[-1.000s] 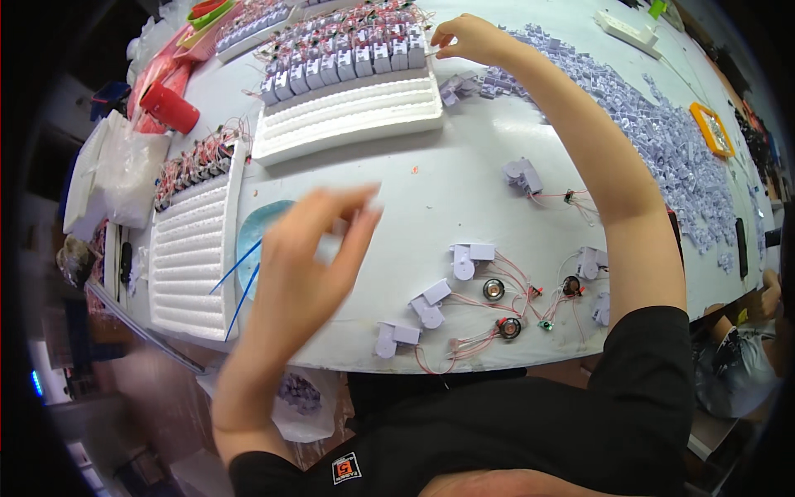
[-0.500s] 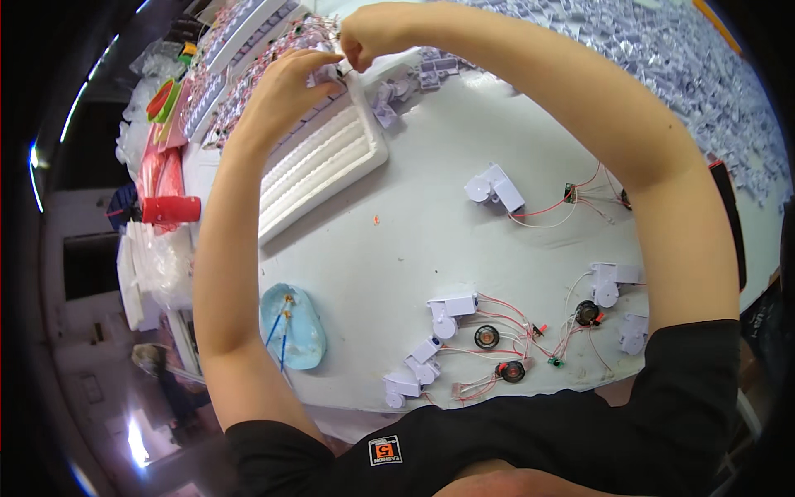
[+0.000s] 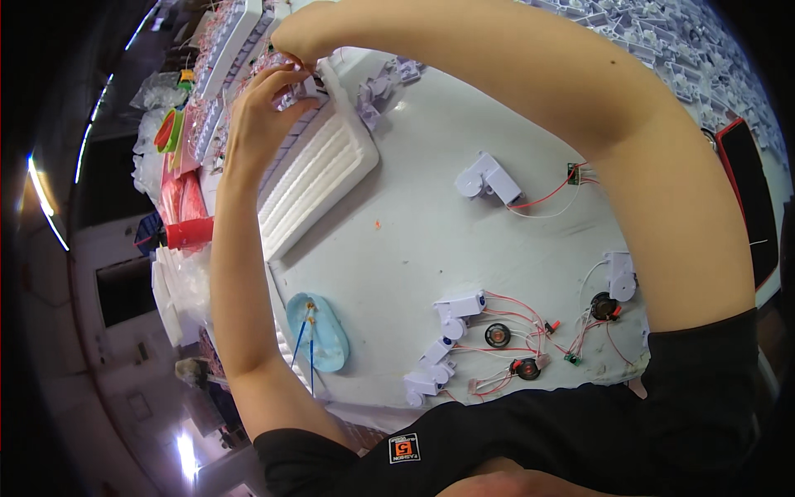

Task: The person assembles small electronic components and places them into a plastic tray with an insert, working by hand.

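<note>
- Two hands, the left hand [image 3: 261, 118] and the right hand [image 3: 305, 35], work close together at the right side of a tray [image 3: 320, 178].
- On the left hand, thumb and fingers stand apart, with a lilac unit [image 3: 287, 98] showing between them; I cannot tell whether they press on it.
- On the right hand, the fingers curl down just beside the left fingertips; their tips are hidden, so I cannot tell what they hold, if anything.
- A second ago the left hand is low over the surface [image 3: 414, 199], away from the tray; now it is up beside the right hand. That suggests both share one fiddly bit of handling.
- Around them, the tray lies at a slant, its white ridges toward the person and lilac units packed along its far rows. Loose parts [image 3: 374, 98] lie just off its right edge.
- Farther out, a wired unit [image 3: 489, 178] lies alone, its red and white leads running to a board [image 3: 573, 174].
- Nearer the body, more units [image 3: 460, 308] lie among wires and round speakers [image 3: 498, 335].
- Beside the left forearm sits a blue dish [image 3: 330, 341] with two blue sticks [image 3: 299, 341] leaning out.
- At the outskirts are a red cup [image 3: 189, 233], on the left, and a heap of lilac parts [image 3: 662, 54] past the right arm.
</note>
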Tool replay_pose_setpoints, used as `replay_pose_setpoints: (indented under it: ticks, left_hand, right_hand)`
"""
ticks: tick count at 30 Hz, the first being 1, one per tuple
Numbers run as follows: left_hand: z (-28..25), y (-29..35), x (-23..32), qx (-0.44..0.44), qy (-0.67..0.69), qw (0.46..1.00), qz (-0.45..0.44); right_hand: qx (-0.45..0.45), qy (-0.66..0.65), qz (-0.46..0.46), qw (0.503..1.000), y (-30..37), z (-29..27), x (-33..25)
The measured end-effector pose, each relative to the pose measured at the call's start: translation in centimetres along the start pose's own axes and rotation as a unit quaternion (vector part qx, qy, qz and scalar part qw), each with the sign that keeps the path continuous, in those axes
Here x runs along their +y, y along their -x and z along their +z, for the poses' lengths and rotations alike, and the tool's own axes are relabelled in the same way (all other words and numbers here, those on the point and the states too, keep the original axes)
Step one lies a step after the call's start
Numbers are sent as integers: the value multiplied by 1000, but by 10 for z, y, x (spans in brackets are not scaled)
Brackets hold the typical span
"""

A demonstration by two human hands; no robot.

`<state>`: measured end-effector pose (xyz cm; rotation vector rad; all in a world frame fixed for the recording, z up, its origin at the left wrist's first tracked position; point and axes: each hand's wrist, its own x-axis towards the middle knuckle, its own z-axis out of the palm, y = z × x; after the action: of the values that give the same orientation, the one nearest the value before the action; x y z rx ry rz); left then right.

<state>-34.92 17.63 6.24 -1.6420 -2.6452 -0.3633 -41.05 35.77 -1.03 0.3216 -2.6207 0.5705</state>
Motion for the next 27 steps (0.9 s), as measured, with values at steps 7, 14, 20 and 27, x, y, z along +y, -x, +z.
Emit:
replay_pose_setpoints:
  ticks: [7, 14, 20, 27]
  left_hand:
    - [-1, 10, -10, 55, -32, 998, 24]
    - [12, 20, -8, 147, -50, 986, 55]
    - [12, 19, -9, 110, 12, 993, -52]
    - [10, 15, -6, 118, -66, 991, -24]
  right_hand:
    - [-13, -19, -28, 999, 19, -30, -5]
    - [5, -49, -26, 998, 33, -38, -4]
    - [34, -71, -25, 997, 41, -48, -16]
    - [-28, -51, -9, 998, 53, -95, -31]
